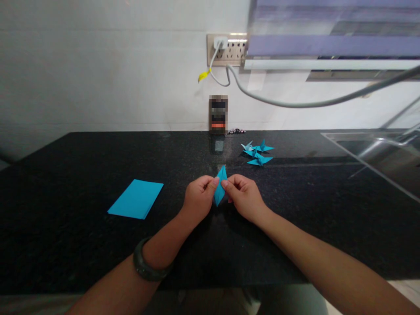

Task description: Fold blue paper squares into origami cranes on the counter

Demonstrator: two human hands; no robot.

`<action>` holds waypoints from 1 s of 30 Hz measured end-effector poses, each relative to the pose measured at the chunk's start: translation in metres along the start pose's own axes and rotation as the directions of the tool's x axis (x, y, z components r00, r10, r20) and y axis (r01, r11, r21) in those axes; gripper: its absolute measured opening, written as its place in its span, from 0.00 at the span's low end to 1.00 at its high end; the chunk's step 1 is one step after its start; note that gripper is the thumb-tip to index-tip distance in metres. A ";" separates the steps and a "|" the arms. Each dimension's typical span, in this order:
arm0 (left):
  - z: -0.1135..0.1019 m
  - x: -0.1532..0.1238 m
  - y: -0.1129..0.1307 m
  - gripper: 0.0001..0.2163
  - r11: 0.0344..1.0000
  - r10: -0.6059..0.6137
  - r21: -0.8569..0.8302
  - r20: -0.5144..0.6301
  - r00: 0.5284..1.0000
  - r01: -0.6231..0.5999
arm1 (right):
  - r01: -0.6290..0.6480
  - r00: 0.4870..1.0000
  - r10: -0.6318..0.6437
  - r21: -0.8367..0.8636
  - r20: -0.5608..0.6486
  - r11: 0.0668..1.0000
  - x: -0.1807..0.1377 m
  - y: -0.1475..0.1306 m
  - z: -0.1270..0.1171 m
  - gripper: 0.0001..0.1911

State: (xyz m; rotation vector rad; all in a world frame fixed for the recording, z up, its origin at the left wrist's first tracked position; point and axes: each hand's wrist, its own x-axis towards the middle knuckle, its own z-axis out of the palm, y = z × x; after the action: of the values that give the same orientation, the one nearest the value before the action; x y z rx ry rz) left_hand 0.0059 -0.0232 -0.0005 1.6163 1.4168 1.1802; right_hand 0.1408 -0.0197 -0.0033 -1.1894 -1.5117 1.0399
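Between my two hands is a piece of folded blue origami paper [220, 189], a narrow diamond with a crease down its middle. My left hand [201, 194] pinches its left edge, thumb on top. On the opposite edge, my right hand [244, 194] grips it the same way, with the thumb pressed near the centre. The fingers behind the paper are mostly hidden. Left of my hands lies a stack of square blue paper [136, 200]. Several folded paper cranes [260, 160] sit in a cluster beyond my right hand, one of them paler than the others.
A black countertop [82, 253] carries everything. Against the wall stands a phone-like object [218, 114], its front blurred, beside a small beaded string [236, 131]. A metal sink [387, 151] is at the right. A grey cable [305, 105] hangs from the wall socket [226, 50].
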 end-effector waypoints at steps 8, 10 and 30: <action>0.002 0.001 -0.006 0.10 0.986 -0.013 -0.165 0.059 0.998 0.023 | 0.013 0.998 -0.016 -0.038 -0.063 0.999 0.001 0.001 -0.001 0.15; 0.001 0.001 -0.005 0.10 0.989 -0.014 -0.147 0.011 1.000 0.015 | -0.019 1.000 0.019 0.016 0.012 1.000 0.001 0.002 0.001 0.15; 0.002 0.000 -0.002 0.08 0.972 -0.094 -0.218 -0.013 0.996 0.089 | 0.069 0.995 -0.077 -0.107 -0.068 0.992 -0.001 0.003 -0.001 0.13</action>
State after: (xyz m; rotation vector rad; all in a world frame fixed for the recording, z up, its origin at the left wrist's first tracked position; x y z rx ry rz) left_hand 0.0067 -0.0223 -0.0032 1.3770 1.3122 1.2565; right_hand 0.1428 -0.0203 -0.0058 -1.2220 -1.5572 0.8691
